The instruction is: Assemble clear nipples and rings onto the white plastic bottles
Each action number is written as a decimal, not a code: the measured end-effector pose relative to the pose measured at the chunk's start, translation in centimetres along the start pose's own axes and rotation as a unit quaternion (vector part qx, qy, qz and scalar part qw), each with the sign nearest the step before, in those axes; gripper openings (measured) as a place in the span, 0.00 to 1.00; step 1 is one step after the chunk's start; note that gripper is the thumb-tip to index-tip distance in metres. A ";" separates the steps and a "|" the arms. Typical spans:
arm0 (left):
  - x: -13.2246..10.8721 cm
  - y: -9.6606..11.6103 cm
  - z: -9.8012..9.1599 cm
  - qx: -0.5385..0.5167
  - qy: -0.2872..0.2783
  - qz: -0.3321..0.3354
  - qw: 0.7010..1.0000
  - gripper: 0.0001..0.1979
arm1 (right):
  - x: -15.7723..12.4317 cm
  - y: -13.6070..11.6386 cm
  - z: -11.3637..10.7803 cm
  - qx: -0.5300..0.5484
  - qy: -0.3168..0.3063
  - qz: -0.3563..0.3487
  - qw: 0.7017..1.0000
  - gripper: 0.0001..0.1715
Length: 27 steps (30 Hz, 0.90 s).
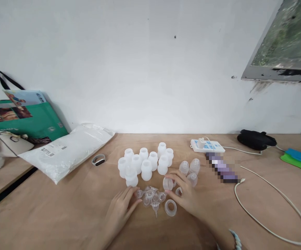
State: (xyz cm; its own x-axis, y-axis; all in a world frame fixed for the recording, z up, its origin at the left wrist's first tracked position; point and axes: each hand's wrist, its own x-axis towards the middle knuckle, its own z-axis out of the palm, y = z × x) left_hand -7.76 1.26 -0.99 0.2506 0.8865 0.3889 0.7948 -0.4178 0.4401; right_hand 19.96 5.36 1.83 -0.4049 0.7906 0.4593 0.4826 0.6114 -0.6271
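My left hand (123, 205) has its thumb and index finger closed about a clear silicone nipple (139, 193) at the left of a small pile of nipples (149, 195). Between the thumb and fingers of my right hand (184, 192) is a clear ridged screw ring (167, 183). One loose ring (170, 207) lies flat in front of that hand, and another ring (179, 191) is partly hidden beside its fingers. Several small white bottles (146, 170) stand open-topped behind the pile. Clear dome caps (184, 167) stand behind my right hand.
A white plastic parcel (72, 149) and a grey wristband (98, 160) lie left, near a green bag (43, 119). To the right are a power strip (207, 146), a blurred phone (222, 168), a looped cable (265, 231) and a black pouch (256, 139). A wall (140, 86) closes the back.
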 end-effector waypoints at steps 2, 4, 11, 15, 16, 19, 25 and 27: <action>-0.3 0.0 -0.2 -0.015 0.022 0.008 1.000 0.12 | -0.2 -0.6 0.2 0.040 -0.008 0.007 0.999 0.21; -0.4 0.5 -0.5 -0.042 0.056 0.026 0.997 0.11 | -0.2 -1.1 0.3 0.069 -0.018 0.008 0.997 0.22; 1.0 4.0 -1.3 -0.139 0.092 0.066 0.984 0.08 | 0.0 -2.3 0.5 0.140 -0.030 0.011 0.990 0.23; 1.9 5.2 -0.6 -0.203 0.043 0.053 0.977 0.09 | -0.3 -2.3 1.4 0.191 -0.010 0.043 0.981 0.22; 2.0 5.4 -0.3 -0.218 0.032 0.047 0.974 0.10 | -0.4 -2.3 1.7 0.209 -0.003 0.053 0.976 0.21; 2.3 5.8 0.3 -0.264 0.012 0.018 0.964 0.11 | -0.6 -2.3 2.4 0.276 0.014 0.082 0.957 0.20; 2.1 5.9 1.0 -0.300 0.018 -0.015 0.954 0.10 | -0.8 -2.3 3.0 0.311 0.020 0.120 0.943 0.20; 2.0 5.8 1.1 -0.289 0.014 -0.002 0.957 0.09 | -0.8 -2.2 3.1 0.285 0.023 0.117 0.951 0.19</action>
State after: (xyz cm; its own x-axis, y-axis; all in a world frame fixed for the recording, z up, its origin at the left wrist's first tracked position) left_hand -1.99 0.84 1.47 0.2273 0.8856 0.4050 0.3548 -0.4626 0.8124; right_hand 16.87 3.27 0.90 -0.2970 0.9116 0.2843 0.0507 0.3124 -0.9486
